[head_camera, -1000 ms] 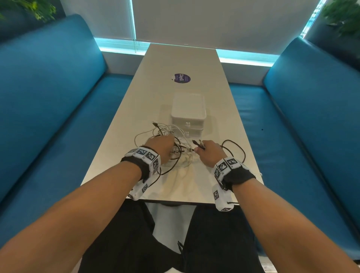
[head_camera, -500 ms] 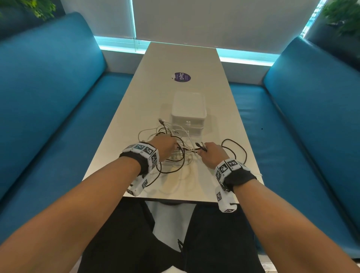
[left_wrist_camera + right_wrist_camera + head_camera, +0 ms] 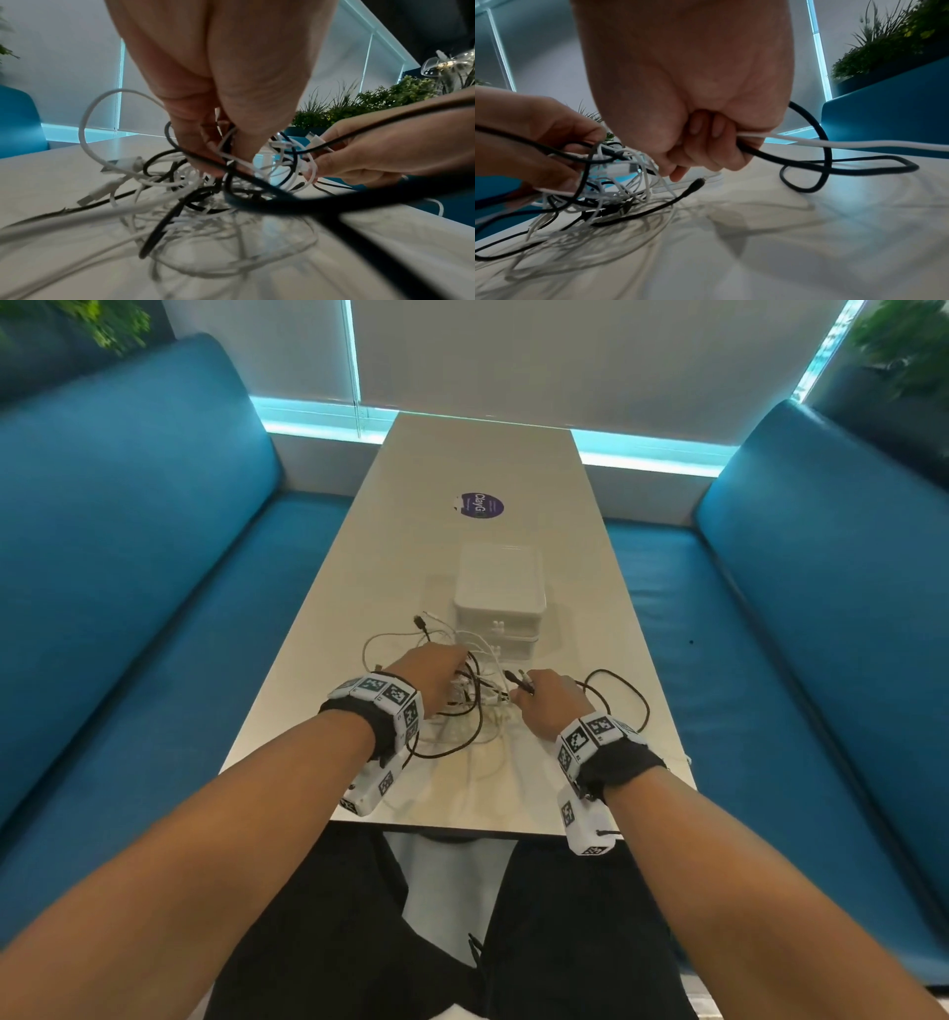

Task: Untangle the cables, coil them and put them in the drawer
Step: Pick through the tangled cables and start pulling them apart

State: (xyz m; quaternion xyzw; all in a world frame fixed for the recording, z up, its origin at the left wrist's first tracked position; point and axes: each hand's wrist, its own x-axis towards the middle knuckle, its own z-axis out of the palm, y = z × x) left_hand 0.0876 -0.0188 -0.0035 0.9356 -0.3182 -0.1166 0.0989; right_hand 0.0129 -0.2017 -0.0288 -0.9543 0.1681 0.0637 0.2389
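Both hands work the cable tangle (image 3: 464, 706) on the table (image 3: 359, 608): left hand (image 3: 436, 672) pinching strands, right hand (image 3: 547, 706) gripping 2 cables, now drawn slightly apart; untangling barely begun, drawer box (image 3: 498, 598) shut.

Smooth, faintly glossy table (image 3: 606, 588), matt braided black cable (image 3: 847, 168), smooth white plastic drawer box (image 3: 498, 588)

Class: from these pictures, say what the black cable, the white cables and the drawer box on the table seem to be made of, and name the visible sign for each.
Black cable: probably braided fabric sleeve; it looks matt and faintly fuzzy.
White cables: likely smooth rubbery plastic; an even, slightly glossy skin.
Drawer box: seems moulded white plastic; rounded corners, uniform satin surface.
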